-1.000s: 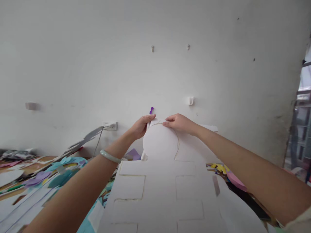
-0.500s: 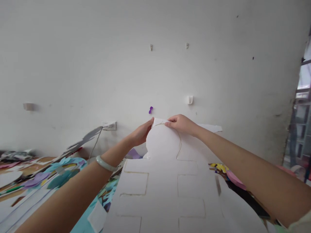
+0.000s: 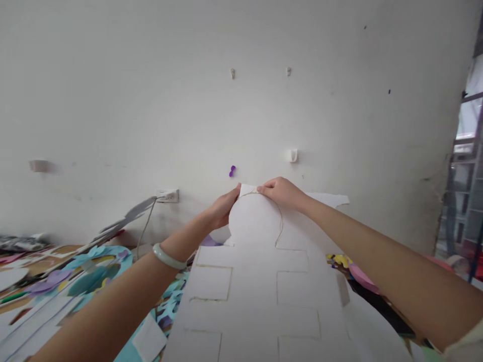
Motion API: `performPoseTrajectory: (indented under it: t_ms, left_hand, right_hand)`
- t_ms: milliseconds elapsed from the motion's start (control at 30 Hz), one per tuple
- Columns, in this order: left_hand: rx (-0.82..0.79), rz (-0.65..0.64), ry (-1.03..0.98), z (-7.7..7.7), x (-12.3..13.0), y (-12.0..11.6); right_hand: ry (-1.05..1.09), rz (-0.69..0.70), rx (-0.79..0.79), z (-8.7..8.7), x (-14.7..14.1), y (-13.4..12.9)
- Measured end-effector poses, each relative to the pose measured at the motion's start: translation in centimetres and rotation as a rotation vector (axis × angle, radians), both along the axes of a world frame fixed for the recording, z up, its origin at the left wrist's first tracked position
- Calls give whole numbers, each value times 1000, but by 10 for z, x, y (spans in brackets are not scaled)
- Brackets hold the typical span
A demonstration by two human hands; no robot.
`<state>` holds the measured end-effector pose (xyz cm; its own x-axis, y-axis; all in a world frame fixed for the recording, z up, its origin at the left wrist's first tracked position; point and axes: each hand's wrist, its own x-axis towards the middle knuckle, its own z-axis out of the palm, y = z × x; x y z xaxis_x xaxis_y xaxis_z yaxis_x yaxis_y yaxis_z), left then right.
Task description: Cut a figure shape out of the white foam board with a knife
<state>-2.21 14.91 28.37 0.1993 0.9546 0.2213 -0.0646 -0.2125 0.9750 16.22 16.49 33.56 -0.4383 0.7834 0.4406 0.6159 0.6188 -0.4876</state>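
Observation:
A large white board, foam or card, stands up before me with a rounded head shape and stepped outlines cut or drawn in brownish lines. My left hand grips its upper left edge, the fingers partly hidden behind it. At the top, my right hand pinches the edge of the rounded outline between thumb and fingers. The left side of the round shape is free of surrounding board, while board still surrounds its right side.
Coloured paper cutouts and a green pen lie at left. Blue scraps are beside the board. A pink piece and yellow pieces lie right. Behind is a wall with a socket and cable.
Both hands keep their hold at the board's top. The right hand has shifted very slightly, and the whole view has moved a little.

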Motion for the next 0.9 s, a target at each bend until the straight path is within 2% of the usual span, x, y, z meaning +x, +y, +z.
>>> performPoseTrajectory:
  t_ms: [233,333,533,767,900]
  left_hand:
    - [-65,-18,168,-3,5,-15]
    - [-34,33,201,-6,7,-14]
    - [18,149,313,-9,7,-14]
    - [38,306,585,1,8,-18]
    - [17,250,766,8,4,-20]
  right_hand:
    - [-103,-123,-44,13,-4,3]
    - [-168,-162,-71,18,-12,2]
    - [-106,-142,-200,19,-15,7]
    - [-144,-208,-196,17,-20,10]
    - [-198,-247,-183,20,-22,3]
